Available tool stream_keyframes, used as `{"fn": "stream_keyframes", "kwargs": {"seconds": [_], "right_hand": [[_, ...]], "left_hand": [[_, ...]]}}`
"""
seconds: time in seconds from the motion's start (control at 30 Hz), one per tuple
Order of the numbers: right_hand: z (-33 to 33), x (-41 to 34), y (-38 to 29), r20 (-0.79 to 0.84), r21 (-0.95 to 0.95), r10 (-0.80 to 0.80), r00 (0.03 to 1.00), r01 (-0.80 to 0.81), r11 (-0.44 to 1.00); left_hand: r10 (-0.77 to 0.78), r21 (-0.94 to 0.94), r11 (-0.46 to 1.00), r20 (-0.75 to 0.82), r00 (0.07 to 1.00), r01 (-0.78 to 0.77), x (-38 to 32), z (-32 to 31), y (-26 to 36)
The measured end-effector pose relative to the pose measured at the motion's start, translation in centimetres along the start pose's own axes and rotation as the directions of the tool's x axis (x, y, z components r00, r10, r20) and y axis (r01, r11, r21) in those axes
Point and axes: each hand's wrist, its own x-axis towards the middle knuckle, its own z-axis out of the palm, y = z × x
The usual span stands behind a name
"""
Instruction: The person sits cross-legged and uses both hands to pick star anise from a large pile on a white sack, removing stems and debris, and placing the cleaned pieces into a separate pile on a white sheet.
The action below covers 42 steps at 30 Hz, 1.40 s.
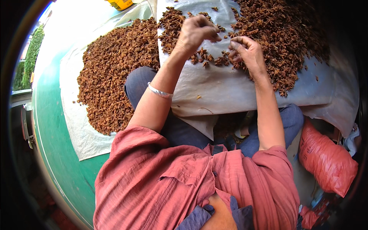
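Observation:
My left hand, slightly blurred, hovers with curled fingers above the whitish plastic sheet. Just behind it lies a small pile of star anise. To the right, my right hand has its thumb and fingertips bent together at the edge of a big star anise heap. Whether either hand holds a piece is hidden by the fingers. Several loose star anise pods lie on the sheet below and between my hands.
Left of my knee, a wide bed of star anise covers a white sheet on a green surface. A yellow container stands at the top. A full red plastic bag sits at lower right, beside my leg.

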Motion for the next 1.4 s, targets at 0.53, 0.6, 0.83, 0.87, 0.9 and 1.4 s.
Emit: {"fn": "stream_keyframes", "kwargs": {"seconds": [0.53,0.6,0.83,0.87,0.9,1.4], "right_hand": [[2.7,-0.1,3.0,-0.036,-0.266,-0.136,0.990,0.122,0.956],[2.8,0.3,2.5,-0.091,0.241,0.006,0.996,0.016,0.970],[1.5,-1.7,1.0,0.335,0.937,-0.124,0.934,-0.315,0.152],[0.6,-2.7,0.9,0.434,0.874,-0.336,0.836,-0.299,0.384],[-0.6,-3.7,0.8,0.556,0.779,-0.390,0.734,-0.297,0.552],[-2.4,-8.5,2.2,-0.110,-0.558,-0.235,0.966,0.135,0.819]], "left_hand": [[0.046,0.508,0.830,0.351,0.935,-0.231,-3.1,1.2,1.9],[0.088,0.586,0.746,0.385,0.919,-0.317,-2.5,2.3,1.1],[-0.032,-0.078,0.996,0.050,0.998,0.036,-1.1,0.8,2.5],[0.134,0.293,0.950,-0.075,0.988,-0.106,-1.2,0.5,2.8],[0.250,0.747,0.655,-0.071,0.966,-0.114,-1.5,0.2,2.9],[0.178,0.907,0.177,0.351,0.919,-0.381,-2.7,5.6,-2.0]]}}
